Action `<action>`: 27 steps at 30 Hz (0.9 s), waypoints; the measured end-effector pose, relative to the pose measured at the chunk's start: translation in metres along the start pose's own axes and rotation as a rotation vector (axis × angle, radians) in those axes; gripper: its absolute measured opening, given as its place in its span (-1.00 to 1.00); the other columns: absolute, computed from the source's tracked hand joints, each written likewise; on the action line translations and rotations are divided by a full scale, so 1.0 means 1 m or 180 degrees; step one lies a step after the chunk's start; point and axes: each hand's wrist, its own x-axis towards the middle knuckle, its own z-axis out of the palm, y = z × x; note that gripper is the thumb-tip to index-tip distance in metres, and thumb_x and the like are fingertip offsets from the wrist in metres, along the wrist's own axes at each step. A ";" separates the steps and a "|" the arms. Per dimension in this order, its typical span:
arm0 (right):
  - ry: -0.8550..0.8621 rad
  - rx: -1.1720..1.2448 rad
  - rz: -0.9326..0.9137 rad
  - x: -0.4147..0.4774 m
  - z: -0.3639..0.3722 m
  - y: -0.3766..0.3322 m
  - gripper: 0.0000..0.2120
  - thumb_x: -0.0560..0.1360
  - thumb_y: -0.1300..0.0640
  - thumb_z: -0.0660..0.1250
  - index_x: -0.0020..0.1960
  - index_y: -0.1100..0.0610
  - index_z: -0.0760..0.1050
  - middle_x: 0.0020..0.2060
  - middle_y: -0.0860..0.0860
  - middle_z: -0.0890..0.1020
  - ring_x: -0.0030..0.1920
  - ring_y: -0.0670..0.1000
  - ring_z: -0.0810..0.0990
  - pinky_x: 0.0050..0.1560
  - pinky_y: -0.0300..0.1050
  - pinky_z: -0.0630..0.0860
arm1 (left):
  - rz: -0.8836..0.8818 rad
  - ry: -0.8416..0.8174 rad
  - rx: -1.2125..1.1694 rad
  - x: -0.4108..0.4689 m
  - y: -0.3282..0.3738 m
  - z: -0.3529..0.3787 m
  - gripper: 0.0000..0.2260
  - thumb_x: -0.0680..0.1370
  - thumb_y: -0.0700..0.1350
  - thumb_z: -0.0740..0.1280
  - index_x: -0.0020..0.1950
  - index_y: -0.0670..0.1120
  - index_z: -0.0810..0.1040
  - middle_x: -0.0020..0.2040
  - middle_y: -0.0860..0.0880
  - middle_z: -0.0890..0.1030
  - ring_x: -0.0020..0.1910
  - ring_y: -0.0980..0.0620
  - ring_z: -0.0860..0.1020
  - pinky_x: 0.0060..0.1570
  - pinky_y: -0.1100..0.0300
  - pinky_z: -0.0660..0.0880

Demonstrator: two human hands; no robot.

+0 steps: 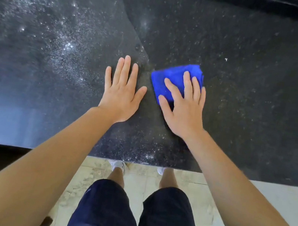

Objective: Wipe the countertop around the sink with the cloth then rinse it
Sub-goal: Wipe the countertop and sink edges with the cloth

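You're standing on pale floor tiles (153,180) at the dark speckled countertop (242,108). Your left hand (121,92) lies flat on it, fingers straight and spread. Just beside it, your right hand (184,108) presses flat, fingers splayed, on the folded blue cloth (171,77).

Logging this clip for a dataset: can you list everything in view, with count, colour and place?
dark speckled stone countertop: one, black-grey, fills the upper frame
folded blue cloth: one, bright blue, on the countertop, right of centre
small white speck: one, white, on the countertop beyond the cloth
pale tiled floor: one, cream, below the counter edge
white shoes: two, white, on the floor
dark shorts: one, navy, bottom centre
left hand: one, flat on the countertop
right hand: one, fingers pressing the cloth
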 end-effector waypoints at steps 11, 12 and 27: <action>-0.0279 -0.0330 -0.0212 0.115 0.004 -0.099 -0.41 0.57 -0.20 0.08 0.59 -0.24 0.11 0.61 0.19 0.07 0.59 0.28 0.02 0.52 0.39 -0.12 | -0.0429 0.0427 0.0203 -0.094 -0.044 0.024 -0.39 0.68 0.16 -0.10 0.62 -0.20 0.03 0.63 -0.23 -0.02 0.61 -0.21 -0.06 0.53 -0.28 -0.04; -0.0238 -0.0343 -0.0408 0.091 0.006 -0.091 -0.44 0.58 -0.21 0.06 0.58 -0.25 0.16 0.61 0.17 0.10 0.59 0.26 0.05 0.53 0.37 -0.10 | -0.0442 0.0444 0.0191 -0.097 -0.045 0.026 -0.39 0.68 0.16 -0.08 0.62 -0.20 0.03 0.63 -0.24 -0.02 0.61 -0.21 -0.05 0.53 -0.28 -0.04; -0.0658 -0.0334 -0.0068 -0.008 -0.013 -0.020 -0.52 0.66 -0.29 -0.07 0.57 -0.33 0.06 0.63 0.11 -0.06 0.58 0.26 -0.07 0.52 0.31 -0.10 | -0.0335 -0.0160 0.0446 -0.099 -0.030 0.037 -0.30 0.61 0.31 -0.23 0.63 -0.07 -0.22 0.61 -0.21 -0.26 0.59 -0.19 -0.28 0.51 -0.30 -0.20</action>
